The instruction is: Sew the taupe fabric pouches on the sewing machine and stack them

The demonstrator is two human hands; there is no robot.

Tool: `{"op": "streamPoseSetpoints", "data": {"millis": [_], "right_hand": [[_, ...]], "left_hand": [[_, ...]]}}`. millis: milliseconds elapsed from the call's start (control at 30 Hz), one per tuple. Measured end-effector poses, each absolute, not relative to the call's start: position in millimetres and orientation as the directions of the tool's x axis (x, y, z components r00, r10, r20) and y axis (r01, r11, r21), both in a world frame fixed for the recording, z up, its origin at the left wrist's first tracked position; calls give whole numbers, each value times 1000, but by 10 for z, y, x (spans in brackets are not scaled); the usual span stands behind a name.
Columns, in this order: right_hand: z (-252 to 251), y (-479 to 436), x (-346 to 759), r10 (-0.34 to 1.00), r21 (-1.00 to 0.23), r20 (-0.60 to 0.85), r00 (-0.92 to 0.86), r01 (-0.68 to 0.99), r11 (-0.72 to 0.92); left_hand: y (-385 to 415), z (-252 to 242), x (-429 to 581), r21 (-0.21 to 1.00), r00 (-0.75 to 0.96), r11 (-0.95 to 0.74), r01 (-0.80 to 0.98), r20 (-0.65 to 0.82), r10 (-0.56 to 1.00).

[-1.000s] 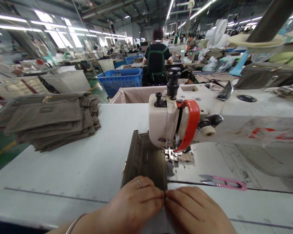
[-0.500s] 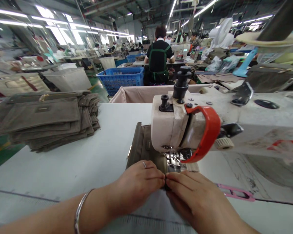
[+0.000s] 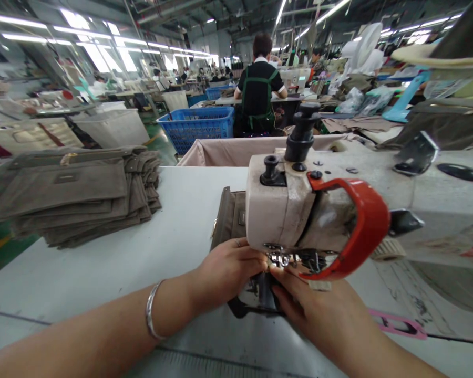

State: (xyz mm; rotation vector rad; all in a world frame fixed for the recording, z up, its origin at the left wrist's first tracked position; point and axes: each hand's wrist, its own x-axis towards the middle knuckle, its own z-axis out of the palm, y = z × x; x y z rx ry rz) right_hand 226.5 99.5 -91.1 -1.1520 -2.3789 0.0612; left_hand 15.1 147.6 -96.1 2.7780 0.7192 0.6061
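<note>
A grey-brown fabric bag piece point(image 3: 238, 210) with a small label and a metal zip pull at its left edge lies under the head of a sewing machine point(image 3: 274, 205). My left hand point(image 3: 228, 270), wearing a ring and a bangle, is closed on the piece just left of the presser foot point(image 3: 278, 260). Close in front of the foot, my right hand point(image 3: 319, 299) pinches the same piece from the right, its fingertips almost touching the left ones. Part of the piece is hidden behind the machine head and my hands. A dark, shiny part point(image 3: 256, 299) shows below my fingers.
A stack of similar bag pieces point(image 3: 74, 194) rests on the left of the white table point(image 3: 181, 210). The machine's red guard point(image 3: 362, 226) curves over my right hand. A pink tool point(image 3: 400, 323) lies at right. Beyond are a cloth-lined bin point(image 3: 220, 149), a blue basket point(image 3: 197, 128) and a seated person point(image 3: 260, 89).
Both hands have moved forward, closer to the presser foot, and the bag piece has slid away from me with them. The machine appears larger and further right in view.
</note>
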Motion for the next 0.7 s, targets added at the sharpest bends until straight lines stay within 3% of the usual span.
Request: {"op": "streamPoseSetpoints", "data": {"millis": [233,700], "right_hand": [[-943,993,2277,721,-220,470,-510,723,655],[-938,981,2293,748,-234,419,-515,735,637]], "left_hand": [[1564,-1003,152,271,757,-803,531,275,593],[1558,-959,144,209,717,-796,568,348,604]]}}
